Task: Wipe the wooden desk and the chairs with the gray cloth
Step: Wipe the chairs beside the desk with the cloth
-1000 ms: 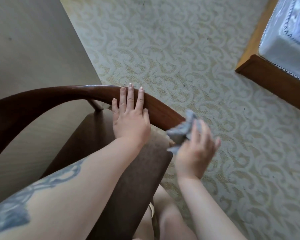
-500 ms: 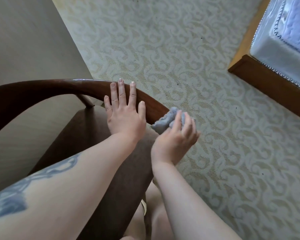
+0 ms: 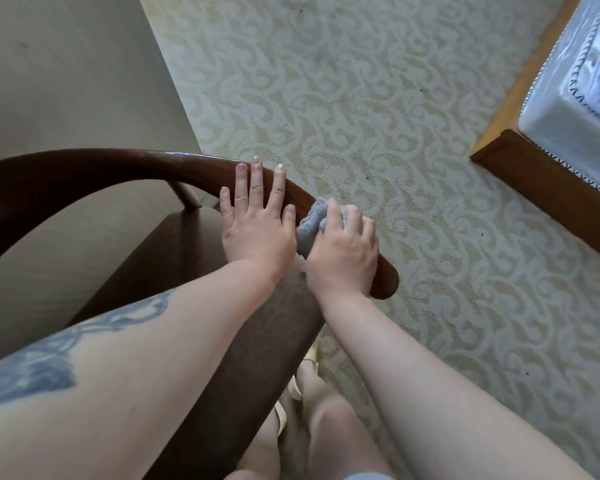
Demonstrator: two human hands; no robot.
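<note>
A: Right, where does the job stand, going by the head view?

B: On a chair, I'd judge. The curved dark brown wooden chair rail (image 3: 174,164) is being wiped. The left hand (image 3: 257,223) lies flat on that rail, fingers straight and a little spread, holding nothing. Just beside it, toward the rail's rounded end, the right hand (image 3: 343,251) has its fingers curled over the bunched gray terry cloth (image 3: 310,225) and presses it against the rail.

A: And the wooden desk?

B: I cannot pick out a desk for certain here. A pale flat panel (image 3: 66,81) rises behind the rail, but what it belongs to I cannot tell.

A: What does the next move call for?

B: Probably a stroke along the rail, the cloth kept pressed to the wood. The left hand sits touching or nearly touching the cloth, so it would have to lift or slide ahead. The brown padded seat (image 3: 187,258) below the rail may follow.

A: Any containers?

B: None that I can see. Beyond the rail there is only the cream patterned carpet (image 3: 361,98), and well away from the rail the corner of an orange-brown wooden bed frame (image 3: 551,188) holding a white quilted mattress (image 3: 575,98).
</note>
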